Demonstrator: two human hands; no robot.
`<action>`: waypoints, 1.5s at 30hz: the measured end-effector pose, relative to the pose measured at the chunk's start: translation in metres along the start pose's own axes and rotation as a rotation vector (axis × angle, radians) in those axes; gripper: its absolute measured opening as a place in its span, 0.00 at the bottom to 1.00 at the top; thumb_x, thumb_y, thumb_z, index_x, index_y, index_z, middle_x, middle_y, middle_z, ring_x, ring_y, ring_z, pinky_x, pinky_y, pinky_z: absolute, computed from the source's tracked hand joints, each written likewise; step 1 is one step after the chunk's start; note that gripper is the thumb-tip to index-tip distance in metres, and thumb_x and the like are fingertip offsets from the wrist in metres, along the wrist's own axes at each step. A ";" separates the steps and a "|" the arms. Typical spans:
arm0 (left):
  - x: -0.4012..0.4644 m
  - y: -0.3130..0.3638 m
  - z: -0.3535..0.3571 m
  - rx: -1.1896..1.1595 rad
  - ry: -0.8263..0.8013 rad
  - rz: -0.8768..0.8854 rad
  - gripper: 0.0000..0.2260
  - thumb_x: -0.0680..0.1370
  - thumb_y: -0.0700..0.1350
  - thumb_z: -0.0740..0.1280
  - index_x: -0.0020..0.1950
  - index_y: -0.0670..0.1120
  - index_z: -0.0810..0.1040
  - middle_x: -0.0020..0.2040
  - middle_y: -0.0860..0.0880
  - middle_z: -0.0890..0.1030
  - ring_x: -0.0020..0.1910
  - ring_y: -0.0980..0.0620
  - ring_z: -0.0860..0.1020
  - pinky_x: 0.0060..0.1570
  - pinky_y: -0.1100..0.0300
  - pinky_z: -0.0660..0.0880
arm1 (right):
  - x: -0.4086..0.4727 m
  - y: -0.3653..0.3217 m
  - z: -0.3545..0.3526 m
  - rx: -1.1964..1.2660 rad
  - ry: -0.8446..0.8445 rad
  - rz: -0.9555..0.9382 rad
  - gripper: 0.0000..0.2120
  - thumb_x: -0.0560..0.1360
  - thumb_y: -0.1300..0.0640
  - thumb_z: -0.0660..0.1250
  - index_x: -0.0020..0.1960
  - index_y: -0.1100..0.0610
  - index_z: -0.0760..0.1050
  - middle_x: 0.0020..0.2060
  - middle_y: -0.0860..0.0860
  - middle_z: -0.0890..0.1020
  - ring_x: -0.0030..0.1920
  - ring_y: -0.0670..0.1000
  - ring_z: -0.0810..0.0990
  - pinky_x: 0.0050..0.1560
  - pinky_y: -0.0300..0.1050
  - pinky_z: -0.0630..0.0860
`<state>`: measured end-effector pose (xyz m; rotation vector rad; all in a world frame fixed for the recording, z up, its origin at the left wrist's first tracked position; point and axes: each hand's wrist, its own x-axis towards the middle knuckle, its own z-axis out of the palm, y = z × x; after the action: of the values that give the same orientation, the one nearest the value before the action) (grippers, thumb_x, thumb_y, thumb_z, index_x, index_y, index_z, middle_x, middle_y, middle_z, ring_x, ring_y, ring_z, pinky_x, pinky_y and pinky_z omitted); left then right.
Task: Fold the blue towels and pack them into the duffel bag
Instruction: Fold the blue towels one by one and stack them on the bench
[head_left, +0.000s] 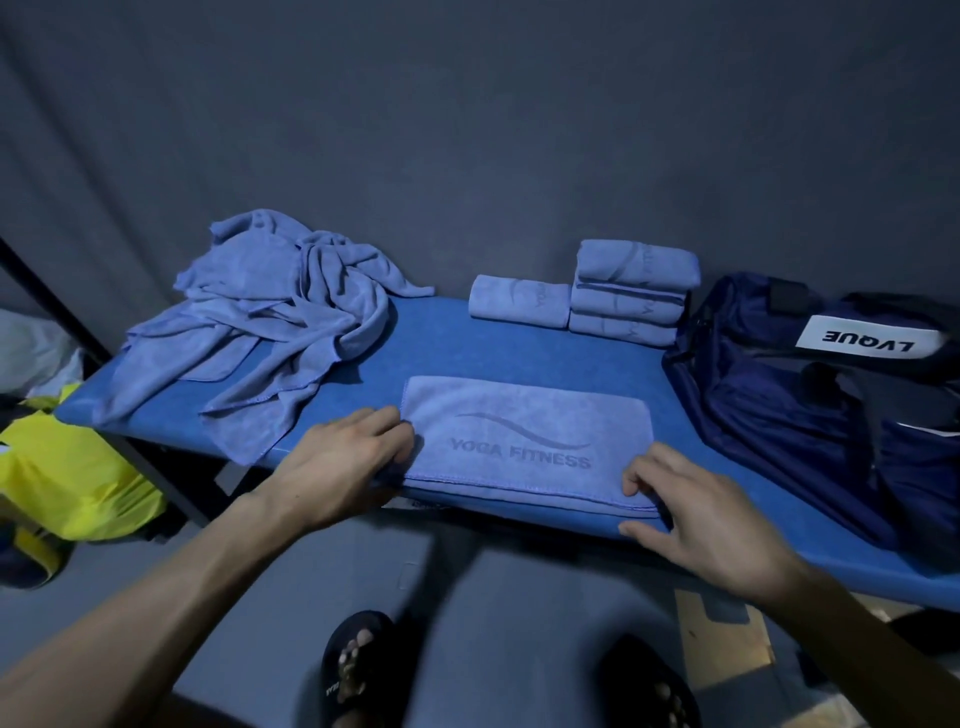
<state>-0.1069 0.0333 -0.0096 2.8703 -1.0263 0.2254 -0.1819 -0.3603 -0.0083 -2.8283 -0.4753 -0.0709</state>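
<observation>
A partly folded blue towel (524, 431) marked YOGA FITNESS lies flat near the front edge of the blue table (467, 348). My left hand (343, 462) rests at its left edge, fingertips touching the fabric. My right hand (696, 509) sits at its front right corner, fingers spread on the towel and table edge. A heap of unfolded blue towels (270, 322) lies at the back left. One folded towel (519, 301) and a stack of three folded towels (631, 291) stand at the back. The navy duffel bag (810, 395) lies on the right.
A dark grey cloth backdrop hangs behind the table. A yellow bag (67, 467) sits on the floor at the left beside a black frame post. My sandalled feet (358, 670) stand on the grey floor below the table's front edge.
</observation>
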 end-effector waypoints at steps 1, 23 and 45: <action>-0.001 -0.002 0.001 -0.016 0.019 0.006 0.17 0.70 0.50 0.75 0.45 0.55 0.66 0.44 0.56 0.68 0.42 0.50 0.72 0.34 0.51 0.74 | -0.001 0.001 0.000 0.041 0.010 0.002 0.15 0.73 0.45 0.74 0.49 0.42 0.68 0.48 0.41 0.70 0.38 0.47 0.73 0.40 0.49 0.75; 0.042 -0.026 -0.055 -1.258 0.060 -0.542 0.05 0.80 0.39 0.71 0.55 0.41 0.82 0.41 0.45 0.81 0.40 0.52 0.80 0.40 0.61 0.79 | 0.070 0.002 -0.041 1.089 0.420 0.533 0.05 0.77 0.64 0.72 0.52 0.59 0.83 0.37 0.51 0.86 0.35 0.44 0.80 0.35 0.33 0.75; 0.087 -0.042 -0.022 -0.412 -0.228 -0.533 0.07 0.83 0.44 0.67 0.54 0.43 0.84 0.44 0.50 0.81 0.37 0.55 0.78 0.37 0.63 0.72 | 0.126 0.023 -0.022 0.690 0.166 0.842 0.02 0.73 0.64 0.76 0.44 0.63 0.83 0.26 0.55 0.80 0.23 0.48 0.74 0.23 0.38 0.69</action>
<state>-0.0163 0.0146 0.0249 2.6869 -0.2480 -0.3185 -0.0556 -0.3481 0.0185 -2.0969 0.6243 0.0256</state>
